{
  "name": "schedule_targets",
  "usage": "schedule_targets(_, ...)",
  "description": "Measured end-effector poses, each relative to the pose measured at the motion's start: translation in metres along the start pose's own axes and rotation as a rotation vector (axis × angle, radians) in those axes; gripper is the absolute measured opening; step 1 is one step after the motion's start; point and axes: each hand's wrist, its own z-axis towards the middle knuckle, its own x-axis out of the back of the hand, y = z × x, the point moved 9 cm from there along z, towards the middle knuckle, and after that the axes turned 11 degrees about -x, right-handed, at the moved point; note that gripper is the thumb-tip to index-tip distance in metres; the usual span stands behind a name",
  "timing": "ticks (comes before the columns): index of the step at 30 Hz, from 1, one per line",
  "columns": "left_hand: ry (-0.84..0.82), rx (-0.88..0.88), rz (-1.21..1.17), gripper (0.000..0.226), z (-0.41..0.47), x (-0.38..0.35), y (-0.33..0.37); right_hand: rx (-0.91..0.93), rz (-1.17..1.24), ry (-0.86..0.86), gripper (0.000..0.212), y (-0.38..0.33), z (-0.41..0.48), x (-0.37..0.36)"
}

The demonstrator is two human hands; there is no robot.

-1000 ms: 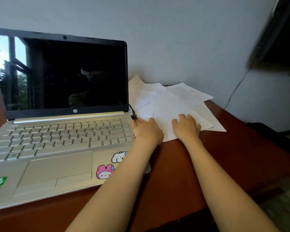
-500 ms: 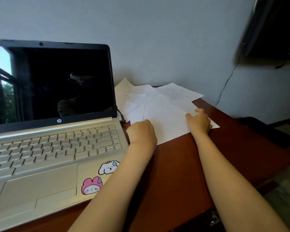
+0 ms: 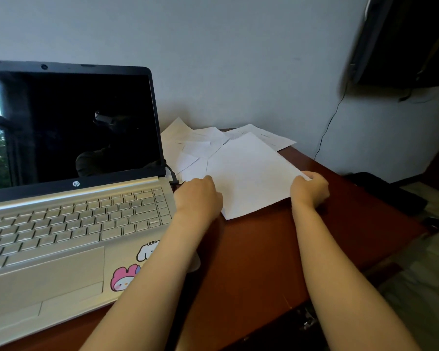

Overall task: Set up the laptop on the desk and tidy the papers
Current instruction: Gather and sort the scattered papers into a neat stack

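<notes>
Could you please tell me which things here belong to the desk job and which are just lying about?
Job: laptop, papers, desk, left hand, right hand.
Lying about: wall wire, black object past the desk, dark wall-mounted panel.

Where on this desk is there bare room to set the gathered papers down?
Bare desk lies on the near side of the top sheet and right of the right hand, out to the desk's edge. Crowded: the back corner right of the laptop, covered with loose papers, with the cable alongside.
</notes>
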Motion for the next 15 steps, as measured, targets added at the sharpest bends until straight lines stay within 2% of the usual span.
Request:
schedule_targets(3,-0.098,-0.065,-0.059,0.034,-0.001,-0.018,0.005,-0.092,0.178,0.098,0.03,0.008,-0.003,0.022)
schedule_targets(7,-0.104,-0.09,-0.088,0.034,-0.005,-0.013,0.018,-0.161,0.326,0.121,0.027,0.017,-0.009,0.037)
schedule_targets(9,-0.112,-0.121,-0.075,0.031,-0.01,-0.013,0.029,-0.157,0.264,0.039,0.028,0.016,-0.014,0.032)
schedule_targets(11,-0.122,-0.164,-0.081,0.03,-0.015,-0.014,0.043,-0.115,0.095,-0.045,0.034,0.013,-0.023,0.027)
schedule_targets(15,-0.107,-0.234,-0.227,0.033,-0.016,-0.005,0.057,-0.063,-0.11,-0.229,0.042,0.012,-0.039,0.015)
